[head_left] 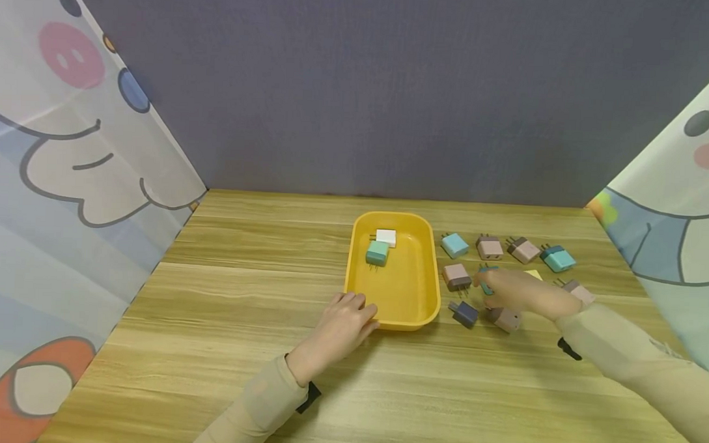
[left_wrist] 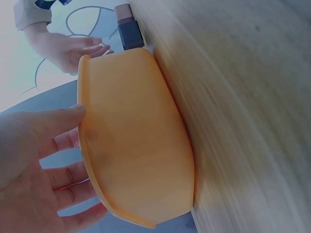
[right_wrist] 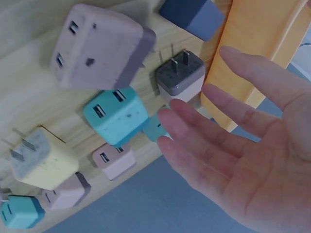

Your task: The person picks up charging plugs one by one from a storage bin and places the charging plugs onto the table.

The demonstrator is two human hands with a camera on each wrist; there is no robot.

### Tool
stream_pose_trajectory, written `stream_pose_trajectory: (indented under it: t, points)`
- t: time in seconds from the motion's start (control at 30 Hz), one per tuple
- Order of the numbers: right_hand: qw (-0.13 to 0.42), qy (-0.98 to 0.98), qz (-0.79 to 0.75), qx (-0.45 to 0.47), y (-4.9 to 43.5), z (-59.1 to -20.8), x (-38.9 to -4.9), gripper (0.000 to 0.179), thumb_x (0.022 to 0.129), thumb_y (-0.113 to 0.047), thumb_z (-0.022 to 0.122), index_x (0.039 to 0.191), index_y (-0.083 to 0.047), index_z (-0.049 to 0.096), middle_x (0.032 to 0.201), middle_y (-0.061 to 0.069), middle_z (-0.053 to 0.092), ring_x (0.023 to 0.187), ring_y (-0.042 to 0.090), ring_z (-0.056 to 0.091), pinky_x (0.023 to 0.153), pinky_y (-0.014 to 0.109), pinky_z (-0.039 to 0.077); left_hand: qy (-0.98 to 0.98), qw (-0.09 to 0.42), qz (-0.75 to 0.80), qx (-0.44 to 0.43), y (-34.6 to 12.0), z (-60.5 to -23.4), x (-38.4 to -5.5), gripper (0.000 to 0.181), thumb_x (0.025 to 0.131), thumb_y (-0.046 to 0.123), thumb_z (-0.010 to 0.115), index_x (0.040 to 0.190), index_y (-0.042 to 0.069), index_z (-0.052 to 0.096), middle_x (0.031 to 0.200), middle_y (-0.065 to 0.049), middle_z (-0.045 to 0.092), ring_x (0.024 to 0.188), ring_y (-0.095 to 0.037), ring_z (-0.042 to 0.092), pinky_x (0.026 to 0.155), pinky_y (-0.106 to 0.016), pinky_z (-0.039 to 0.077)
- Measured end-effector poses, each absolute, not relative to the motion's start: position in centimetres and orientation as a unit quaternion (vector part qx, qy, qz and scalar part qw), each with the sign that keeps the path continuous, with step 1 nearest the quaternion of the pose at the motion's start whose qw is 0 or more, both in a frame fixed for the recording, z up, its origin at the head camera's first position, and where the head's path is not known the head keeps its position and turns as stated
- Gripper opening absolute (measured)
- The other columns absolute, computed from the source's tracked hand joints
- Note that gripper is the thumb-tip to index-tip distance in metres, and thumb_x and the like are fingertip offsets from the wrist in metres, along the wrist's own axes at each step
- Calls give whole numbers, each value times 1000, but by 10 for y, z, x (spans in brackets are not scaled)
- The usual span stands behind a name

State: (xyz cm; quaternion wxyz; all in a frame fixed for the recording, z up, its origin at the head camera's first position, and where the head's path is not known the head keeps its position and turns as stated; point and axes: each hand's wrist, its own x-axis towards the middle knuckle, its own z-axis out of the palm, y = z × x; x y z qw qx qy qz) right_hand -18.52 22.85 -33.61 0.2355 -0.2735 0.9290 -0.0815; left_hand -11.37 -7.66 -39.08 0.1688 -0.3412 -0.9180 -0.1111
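Note:
A yellow plastic bin stands on the wooden table. At its near left corner my left hand holds the rim, with the thumb outside and fingers over the edge in the left wrist view. Inside lie a white charger plug and a green charger plug. To the right, my right hand hovers among several loose charger plugs, fingers extended with nothing in them. Nearest its fingertips in the right wrist view are a pink-and-grey plug and a teal plug. A dark blue plug lies beside the bin.
Behind these sit a light blue plug, two pink-and-brown ones and a two-tone teal plug. A yellow plug is partly covered by my right hand in the head view. A grey panel closes off the table's far side.

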Motion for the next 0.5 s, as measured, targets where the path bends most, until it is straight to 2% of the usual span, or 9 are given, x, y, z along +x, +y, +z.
stream_pose_trajectory:
  t: [0.1,0.27,0.37,0.5]
  points:
    - [238,929,-87,-271,224,-330,-189,38,80,-3,60,114,9,50,102,21,58,72,17,58,58,28,46,-919,166,-112,-340,-77,-391,-113,13,80,24,65,78,13,59,68,3,47,65,-13,43,70,-30,39]
    - [218,932,-76,-280,218,-319,-194,33,78,-2,62,109,5,54,97,15,61,64,9,53,53,24,43,-918,167,-116,-341,-77,-390,-113,13,80,24,65,78,13,59,68,2,46,65,-13,43,70,-30,39]
    - [213,934,-54,-283,213,-315,-197,27,78,-3,63,103,4,55,86,10,61,62,10,51,52,23,40,-916,171,-117,-343,-77,-390,-113,13,80,24,65,78,12,59,68,2,46,64,-13,42,70,-30,39]
    - [204,932,-25,-300,202,-312,-203,27,78,-3,64,103,4,55,80,8,59,62,14,53,53,25,43,-915,175,-116,-344,-77,-391,-114,13,79,24,66,78,13,60,67,3,46,64,-12,42,70,-30,40]
